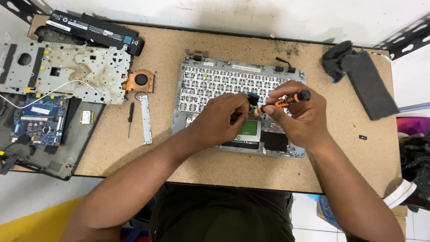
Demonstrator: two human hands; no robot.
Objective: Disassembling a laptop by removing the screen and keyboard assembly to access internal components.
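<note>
Head view, looking down on a tan table (188, 157) whose near edge is running across the person's lap and whose far edge is meeting a white wall. The left hand (221, 118) is pinching a small dark part (253, 99) between thumb and fingertips, closed around it, above the upturned laptop top case (215, 83) lying at the table's centre. The right hand (300, 116) is gripping an orange-and-black screwdriver (286, 101), fingers curled shut on its handle, its tip meeting the small part. Open table surface is lying between the case and the right edge, where a dark foam block (371, 85) is resting far right; a bare strip is also running along the near edge. To the left, a grey metal plate (67, 71), a copper-coloured fan (139, 80), a blue circuit board (38, 118), a thin metal bracket (145, 117) and a second small screwdriver (130, 117) are lying spread out, with a black battery pack (96, 32) at the far left corner. The hands are hiding part of the case's centre; the small part's exact shape is hard to make out.
</note>
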